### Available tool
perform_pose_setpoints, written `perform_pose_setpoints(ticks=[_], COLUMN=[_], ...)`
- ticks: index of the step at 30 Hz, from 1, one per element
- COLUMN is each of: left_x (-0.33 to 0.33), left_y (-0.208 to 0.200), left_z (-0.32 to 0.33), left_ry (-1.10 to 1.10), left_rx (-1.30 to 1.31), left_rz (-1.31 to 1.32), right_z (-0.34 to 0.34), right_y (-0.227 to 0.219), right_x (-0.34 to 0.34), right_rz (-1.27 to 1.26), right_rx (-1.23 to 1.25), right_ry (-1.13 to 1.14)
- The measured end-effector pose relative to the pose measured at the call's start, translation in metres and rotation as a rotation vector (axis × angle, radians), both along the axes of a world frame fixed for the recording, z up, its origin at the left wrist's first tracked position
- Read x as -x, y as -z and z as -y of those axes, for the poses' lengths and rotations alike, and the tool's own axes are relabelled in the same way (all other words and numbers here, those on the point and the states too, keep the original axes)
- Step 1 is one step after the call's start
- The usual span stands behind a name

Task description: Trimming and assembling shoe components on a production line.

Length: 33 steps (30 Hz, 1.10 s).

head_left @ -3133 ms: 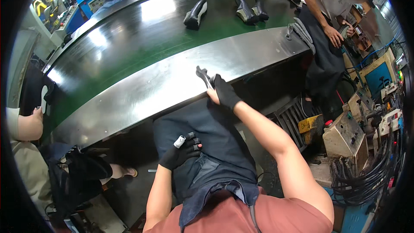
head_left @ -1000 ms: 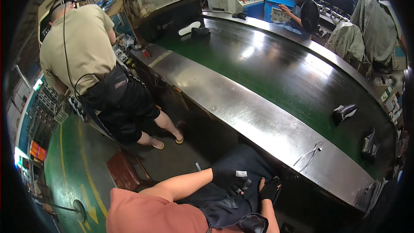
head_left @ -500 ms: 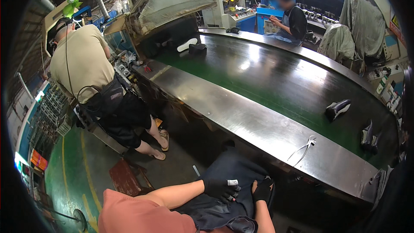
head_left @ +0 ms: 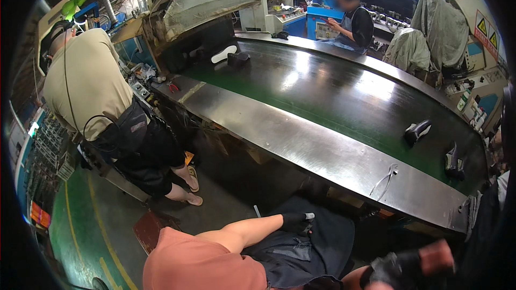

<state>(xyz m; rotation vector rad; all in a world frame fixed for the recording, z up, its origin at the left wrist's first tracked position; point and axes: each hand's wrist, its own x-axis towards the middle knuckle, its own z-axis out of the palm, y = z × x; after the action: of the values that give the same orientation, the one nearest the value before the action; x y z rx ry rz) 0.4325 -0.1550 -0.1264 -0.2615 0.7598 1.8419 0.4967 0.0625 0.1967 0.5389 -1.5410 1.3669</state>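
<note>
On the dark apron (head_left: pixel 336 236) over my lap lies my left hand (head_left: pixel 297 223), in a black glove with white tape on one finger. Its fingers stretch over the cloth, partly turned from view, and no object shows in them. My right hand (head_left: pixel 395 271), also black-gloved, is out to the right at the lower edge and smeared by motion. A blurred reddish patch (head_left: pixel 436 258) shows at its end; I cannot tell whether that is fingers or a held thing. Pliers (head_left: pixel 384 182) lie on the metal ledge (head_left: pixel 301 139) ahead of me.
Dark shoes (head_left: pixel 454 164) (head_left: pixel 416 131) stand on the conveyor belt (head_left: pixel 333 99); a white sole (head_left: pixel 223 54) and another dark shoe (head_left: pixel 238 59) lie farther along. One person (head_left: pixel 88 86) stands at the left, another (head_left: pixel 352 21) sits beyond the belt. A reddish-brown stool (head_left: pixel 148 231) is at my left.
My right hand has left the apron and swung out to the right. My left hand stays on the lap. The whole view has shifted slightly.
</note>
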Motion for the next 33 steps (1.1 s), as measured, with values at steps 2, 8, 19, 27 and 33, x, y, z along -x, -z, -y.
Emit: perform_pose_setpoints(ticks=[2,8,19,27,33], left_x=[0.009,0.010,0.022,0.009,0.002], left_y=[0.016,0.064,0.030,0.013,-0.005], left_z=[-0.001,0.019,0.042,0.036,0.025], left_ry=[0.070,0.134,0.690,-0.021,-0.252], left_rx=[0.066,-0.222,1.176,0.247,0.328], left_rz=[0.020,-0.925,-3.334,-0.548,0.050], right_z=[0.012,0.042,0.042,0.004,-0.010], right_y=[-0.029,-0.055,-0.051,0.126,0.247], right_x=[0.001,0.009,0.016,0.023,-0.021], right_rz=[-0.075,-0.115,-0.158,0.758,1.475], right_rx=[-0.066,-0.167,-0.212,-0.723,-0.674], right_ry=[-0.005,0.017,0.094,0.499,0.383])
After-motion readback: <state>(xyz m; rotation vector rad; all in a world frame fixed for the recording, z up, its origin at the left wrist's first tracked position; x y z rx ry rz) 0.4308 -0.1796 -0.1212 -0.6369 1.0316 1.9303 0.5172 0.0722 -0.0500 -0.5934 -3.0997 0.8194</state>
